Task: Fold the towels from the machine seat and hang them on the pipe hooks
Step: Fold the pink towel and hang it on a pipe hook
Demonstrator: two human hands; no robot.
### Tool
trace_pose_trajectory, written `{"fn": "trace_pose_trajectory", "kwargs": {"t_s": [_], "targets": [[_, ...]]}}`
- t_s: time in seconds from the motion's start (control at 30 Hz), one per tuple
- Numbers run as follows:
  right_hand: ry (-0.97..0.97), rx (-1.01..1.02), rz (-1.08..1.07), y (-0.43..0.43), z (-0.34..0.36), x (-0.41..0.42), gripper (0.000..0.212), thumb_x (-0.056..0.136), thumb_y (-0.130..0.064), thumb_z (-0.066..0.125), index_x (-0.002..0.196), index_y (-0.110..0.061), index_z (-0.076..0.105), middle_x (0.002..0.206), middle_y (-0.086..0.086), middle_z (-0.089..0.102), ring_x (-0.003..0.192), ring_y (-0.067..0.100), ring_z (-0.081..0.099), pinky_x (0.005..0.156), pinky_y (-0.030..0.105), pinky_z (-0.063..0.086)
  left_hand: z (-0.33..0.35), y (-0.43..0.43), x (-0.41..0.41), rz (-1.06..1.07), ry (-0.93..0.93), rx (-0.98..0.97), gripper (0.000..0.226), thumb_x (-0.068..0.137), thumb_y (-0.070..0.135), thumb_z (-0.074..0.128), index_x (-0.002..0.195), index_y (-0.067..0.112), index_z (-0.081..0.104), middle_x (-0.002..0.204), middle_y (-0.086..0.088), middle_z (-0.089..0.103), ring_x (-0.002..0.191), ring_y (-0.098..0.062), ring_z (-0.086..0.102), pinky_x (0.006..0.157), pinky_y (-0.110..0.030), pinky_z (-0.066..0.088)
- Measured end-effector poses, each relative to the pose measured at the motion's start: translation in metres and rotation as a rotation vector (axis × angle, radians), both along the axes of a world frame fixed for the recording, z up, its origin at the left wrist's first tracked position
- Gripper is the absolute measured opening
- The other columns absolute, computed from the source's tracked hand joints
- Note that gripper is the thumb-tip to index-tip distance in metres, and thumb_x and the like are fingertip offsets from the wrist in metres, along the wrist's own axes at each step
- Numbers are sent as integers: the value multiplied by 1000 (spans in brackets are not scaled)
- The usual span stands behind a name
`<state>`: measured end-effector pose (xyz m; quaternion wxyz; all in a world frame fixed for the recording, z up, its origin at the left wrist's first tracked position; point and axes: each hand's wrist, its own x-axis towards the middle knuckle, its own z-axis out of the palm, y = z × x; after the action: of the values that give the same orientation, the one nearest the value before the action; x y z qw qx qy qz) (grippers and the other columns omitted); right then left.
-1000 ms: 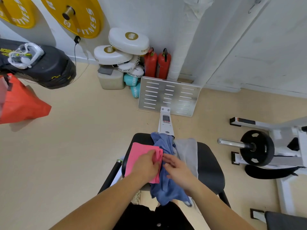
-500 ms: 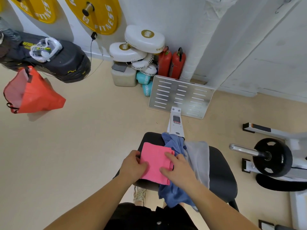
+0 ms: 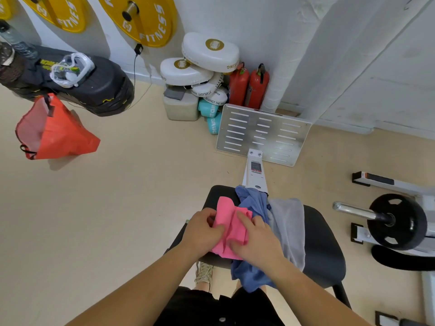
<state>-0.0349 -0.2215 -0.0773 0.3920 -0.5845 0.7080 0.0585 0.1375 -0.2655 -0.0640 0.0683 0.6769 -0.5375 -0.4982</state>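
Both hands press on the pink towel [image 3: 231, 228] lying on the black machine seat [image 3: 322, 245]: the left hand [image 3: 202, 231] pinches its left edge, the right hand [image 3: 256, 241] lies flat on it. At 3 o'clock of it lie a blue towel [image 3: 253, 203] and a grey towel [image 3: 288, 222], which droop over the seat's near edge. Bare floor [image 3: 131, 196] opens toward 9 o'clock. At 12, the metal footplate [image 3: 263, 132] leans by the wall.
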Motion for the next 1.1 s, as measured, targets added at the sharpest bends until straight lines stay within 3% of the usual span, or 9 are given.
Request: {"fn": "trace_pose_trajectory", "kwargs": {"t_s": [0.13,0.27,0.33,0.5,0.6,0.67,0.87,1.0,1.1], "targets": [[-297,-25,-329,8,6,-24,46,97,-30,53,136,-53,43,103,-23,68,87,1,65,86,29,58,-2,5,-16,-188,-64,-96,49,80,38,61,128,32,59,97,6,61,79,-5,57,63,-17,39],[-342,16,-360,11,11,-32,48,100,-13,45,139,-41,52,103,-20,68,95,3,65,82,16,49,-2,21,-49,-310,-60,-83,32,97,35,52,126,27,60,111,-1,57,95,-20,62,89,-37,54],[-349,46,-356,9,12,-36,48,101,-11,42,141,-35,51,109,-14,68,100,8,64,88,19,50,-6,26,-57,-329,-76,-73,38,103,28,45,140,25,54,124,-4,53,105,-22,62,96,-33,50],[-350,73,-272,11,12,-41,57,101,-13,38,150,-41,40,133,-15,65,119,9,61,106,31,49,-12,23,-55,-28,-159,-44,49,89,33,69,133,28,49,123,1,47,94,-17,60,78,-30,48],[-326,79,-243,13,11,-45,57,102,-14,41,154,-37,34,135,-10,63,119,15,62,103,28,49,-24,20,-59,13,-186,69,69,76,48,79,129,21,46,121,0,54,106,-22,61,83,-35,52],[-329,100,-244,14,11,-48,59,100,-12,43,155,-34,33,135,-7,63,117,16,62,99,25,48,-25,18,-64,15,-111,141,65,78,47,80,126,17,48,117,0,61,100,-21,61,80,-33,51],[-384,-62,-365,0,41,-53,52,95,-14,62,140,-26,41,110,-7,59,96,20,58,85,17,46,13,8,-53,-254,-28,-38,37,77,37,77,107,24,60,101,4,60,88,-16,61,75,-31,53],[-349,-96,-27,-19,82,-51,96,75,-39,74,157,-33,25,154,-9,34,142,6,32,116,24,31,57,-5,-20,-457,-28,-250,40,75,44,76,111,30,64,98,5,54,87,-13,58,74,-27,48],[-254,-145,187,-29,117,-36,84,67,-59,73,145,-39,47,157,-16,29,143,-2,26,119,26,28,89,-11,2,-597,-16,-376,45,76,51,70,118,37,63,101,8,53,95,-11,54,78,-29,49]]}}
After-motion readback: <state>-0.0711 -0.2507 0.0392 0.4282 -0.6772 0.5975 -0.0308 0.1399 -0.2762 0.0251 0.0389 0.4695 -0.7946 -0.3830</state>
